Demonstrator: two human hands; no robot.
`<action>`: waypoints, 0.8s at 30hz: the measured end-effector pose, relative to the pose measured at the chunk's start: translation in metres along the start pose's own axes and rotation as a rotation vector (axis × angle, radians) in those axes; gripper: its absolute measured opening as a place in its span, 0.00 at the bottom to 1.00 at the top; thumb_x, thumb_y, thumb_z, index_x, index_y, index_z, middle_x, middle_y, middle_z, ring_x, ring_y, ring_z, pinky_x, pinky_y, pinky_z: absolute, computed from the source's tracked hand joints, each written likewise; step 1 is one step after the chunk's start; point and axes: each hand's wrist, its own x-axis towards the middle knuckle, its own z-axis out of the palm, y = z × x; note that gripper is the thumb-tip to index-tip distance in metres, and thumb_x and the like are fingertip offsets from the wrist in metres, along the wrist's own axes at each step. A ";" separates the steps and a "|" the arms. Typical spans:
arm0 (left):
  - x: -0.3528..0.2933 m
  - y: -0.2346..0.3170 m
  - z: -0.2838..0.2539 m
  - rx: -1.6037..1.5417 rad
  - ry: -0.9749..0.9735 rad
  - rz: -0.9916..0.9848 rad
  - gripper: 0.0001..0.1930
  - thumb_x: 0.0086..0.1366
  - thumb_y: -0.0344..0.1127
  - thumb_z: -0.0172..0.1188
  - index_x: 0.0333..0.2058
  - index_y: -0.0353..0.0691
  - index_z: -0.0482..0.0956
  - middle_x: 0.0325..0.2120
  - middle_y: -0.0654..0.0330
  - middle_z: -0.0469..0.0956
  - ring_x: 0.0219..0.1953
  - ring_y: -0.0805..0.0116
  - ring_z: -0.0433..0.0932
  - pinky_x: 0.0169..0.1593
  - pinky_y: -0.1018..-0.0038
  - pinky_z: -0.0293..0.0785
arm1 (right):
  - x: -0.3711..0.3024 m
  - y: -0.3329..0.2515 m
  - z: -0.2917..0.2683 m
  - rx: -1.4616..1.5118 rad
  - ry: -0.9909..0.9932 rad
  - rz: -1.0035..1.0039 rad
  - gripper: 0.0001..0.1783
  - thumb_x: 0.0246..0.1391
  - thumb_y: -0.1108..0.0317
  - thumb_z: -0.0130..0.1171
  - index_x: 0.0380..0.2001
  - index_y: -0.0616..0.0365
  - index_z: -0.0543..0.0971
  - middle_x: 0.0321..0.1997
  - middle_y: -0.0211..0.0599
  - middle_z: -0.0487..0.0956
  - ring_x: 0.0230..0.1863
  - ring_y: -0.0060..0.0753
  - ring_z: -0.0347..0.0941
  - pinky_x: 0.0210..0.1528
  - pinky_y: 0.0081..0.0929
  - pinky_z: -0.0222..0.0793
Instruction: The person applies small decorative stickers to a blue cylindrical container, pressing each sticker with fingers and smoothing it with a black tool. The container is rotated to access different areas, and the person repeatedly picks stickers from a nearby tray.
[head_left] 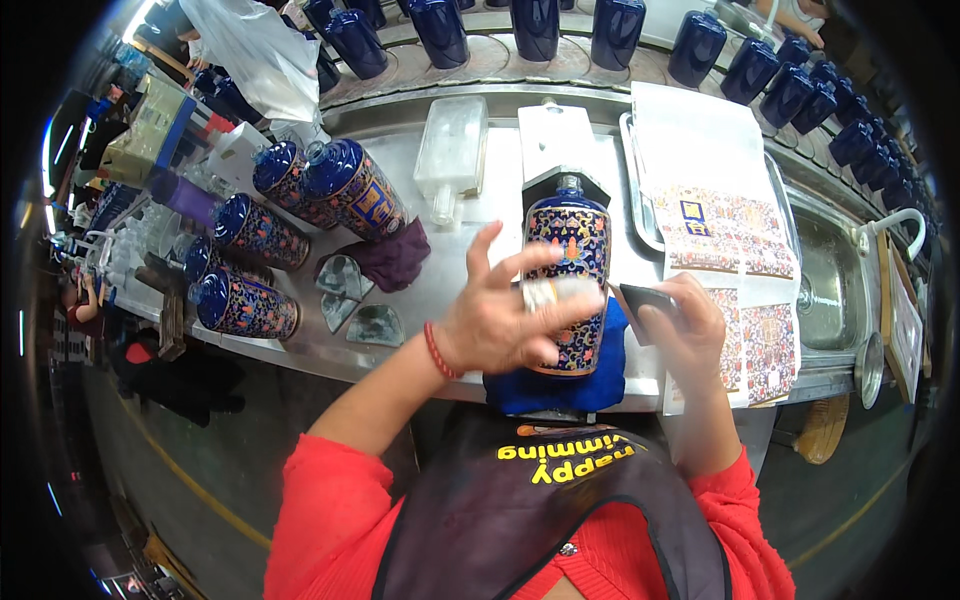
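Note:
A dark blue bottle (568, 225) with a colourful floral pattern lies in front of me, its neck pointing away against a dark-edged rest (598, 187). A bright blue cloth (520, 390) is under its near end. My left hand (495, 315) is over the bottle with its fingers spread; white wrapping (540, 293) covers part of one finger. Whether its fingertips press on the bottle I cannot tell. To the bottle's right, my right hand (695, 325) pinches a thin, dark, flat scraper (645, 300), whose edge is close to the bottle's side.
Printed floral label sheets (725, 240) lie on a tray at the right, by a metal sink (828, 262). Several patterned bottles (355, 190) stand at the left near a purple cloth (395, 255) and glassy pieces (343, 288). A clear bottle (452, 150) lies behind. Plain blue bottles (535, 28) line the conveyor.

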 end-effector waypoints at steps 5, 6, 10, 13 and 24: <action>0.045 -0.049 0.003 -0.017 -0.021 0.000 0.31 0.77 0.65 0.35 0.58 0.59 0.83 0.27 0.67 0.85 0.66 0.63 0.66 0.73 0.42 0.33 | 0.000 -0.003 -0.005 -0.003 -0.007 0.024 0.10 0.54 0.79 0.66 0.40 0.65 0.81 0.33 0.35 0.77 0.34 0.26 0.73 0.35 0.22 0.68; 0.050 -0.052 0.003 -0.026 -0.033 0.005 0.31 0.77 0.65 0.35 0.59 0.58 0.82 0.23 0.66 0.82 0.66 0.63 0.65 0.73 0.42 0.34 | -0.001 -0.003 -0.006 0.027 -0.005 0.054 0.09 0.55 0.79 0.66 0.40 0.65 0.81 0.33 0.35 0.77 0.34 0.25 0.74 0.35 0.22 0.68; 0.043 -0.041 0.000 -0.094 -0.017 -0.046 0.31 0.76 0.64 0.41 0.62 0.52 0.79 0.32 0.62 0.85 0.67 0.60 0.64 0.73 0.45 0.38 | -0.002 0.001 -0.009 0.066 0.005 0.067 0.09 0.56 0.80 0.65 0.41 0.66 0.81 0.35 0.35 0.77 0.34 0.23 0.73 0.36 0.20 0.68; 0.022 -0.023 0.003 -0.209 0.133 -0.264 0.32 0.73 0.63 0.50 0.63 0.45 0.76 0.46 0.53 0.83 0.66 0.55 0.63 0.73 0.49 0.44 | -0.001 0.004 -0.008 0.083 0.013 0.033 0.09 0.56 0.80 0.64 0.41 0.66 0.81 0.35 0.34 0.77 0.35 0.23 0.73 0.36 0.20 0.67; 0.013 -0.018 0.030 -0.942 0.169 -0.808 0.33 0.71 0.42 0.61 0.66 0.35 0.56 0.60 0.50 0.63 0.60 0.66 0.70 0.60 0.72 0.74 | 0.006 0.003 0.004 0.139 0.059 0.007 0.07 0.59 0.72 0.67 0.38 0.64 0.81 0.30 0.33 0.75 0.28 0.23 0.69 0.29 0.22 0.62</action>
